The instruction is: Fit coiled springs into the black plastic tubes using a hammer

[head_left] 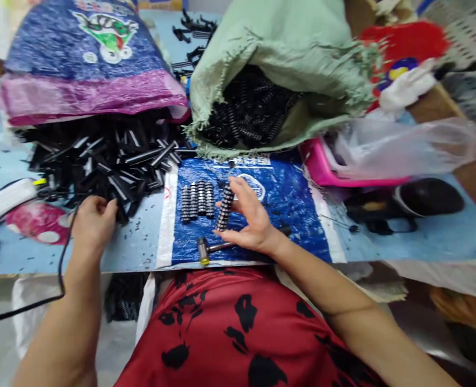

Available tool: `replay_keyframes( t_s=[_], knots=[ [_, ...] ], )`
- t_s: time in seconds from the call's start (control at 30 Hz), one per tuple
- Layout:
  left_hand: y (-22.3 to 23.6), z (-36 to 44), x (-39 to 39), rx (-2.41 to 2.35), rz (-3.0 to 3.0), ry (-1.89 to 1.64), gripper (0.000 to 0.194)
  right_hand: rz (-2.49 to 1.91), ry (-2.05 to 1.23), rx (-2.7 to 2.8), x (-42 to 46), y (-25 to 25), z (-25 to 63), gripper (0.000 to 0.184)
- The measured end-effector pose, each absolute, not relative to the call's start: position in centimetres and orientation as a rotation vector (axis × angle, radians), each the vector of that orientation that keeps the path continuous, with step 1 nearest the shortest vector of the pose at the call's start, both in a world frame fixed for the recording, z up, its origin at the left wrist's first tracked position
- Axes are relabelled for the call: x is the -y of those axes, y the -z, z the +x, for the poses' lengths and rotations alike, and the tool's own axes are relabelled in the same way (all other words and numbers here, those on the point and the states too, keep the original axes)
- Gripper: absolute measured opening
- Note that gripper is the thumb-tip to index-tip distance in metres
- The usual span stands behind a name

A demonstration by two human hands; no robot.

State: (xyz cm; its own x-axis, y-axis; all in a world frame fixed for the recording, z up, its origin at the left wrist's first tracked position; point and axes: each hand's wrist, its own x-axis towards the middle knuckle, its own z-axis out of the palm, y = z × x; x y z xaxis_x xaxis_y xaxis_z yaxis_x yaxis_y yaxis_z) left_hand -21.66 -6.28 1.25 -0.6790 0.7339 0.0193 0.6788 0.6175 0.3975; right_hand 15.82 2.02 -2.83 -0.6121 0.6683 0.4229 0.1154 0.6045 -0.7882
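My right hand [249,217] pinches a black ribbed spring-like piece [225,207] upright over the blue woven mat [286,209]. Just left of it, several similar ribbed pieces [197,200] lie side by side on the mat. A small hammer [206,249] lies on the mat under my right wrist. My left hand [93,221] rests with curled fingers at the near edge of a heap of black plastic tubes [109,161]; what its fingers hold is hidden.
A green sack [294,54] of black springs lies open behind the mat. A blue and purple bag [85,64] covers the tube heap. A pink tray [322,166], clear plastic bag [399,145] and black object [419,199] sit right. A black cable [63,263] hangs by my left wrist.
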Motion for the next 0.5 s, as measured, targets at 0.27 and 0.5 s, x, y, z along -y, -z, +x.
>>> replay_keyframes(
  t_s=[0.27,0.5],
  knots=[
    [0.2,-19.3,7.7,-2.602,0.926,-1.167,0.018,-0.507,-1.882,1.507,0.0,2.3,14.6,0.111],
    [0.4,-19.5,9.6,-2.592,0.896,-1.352,0.031,-0.615,-1.966,1.310,0.0,2.0,14.9,0.072]
  ],
)
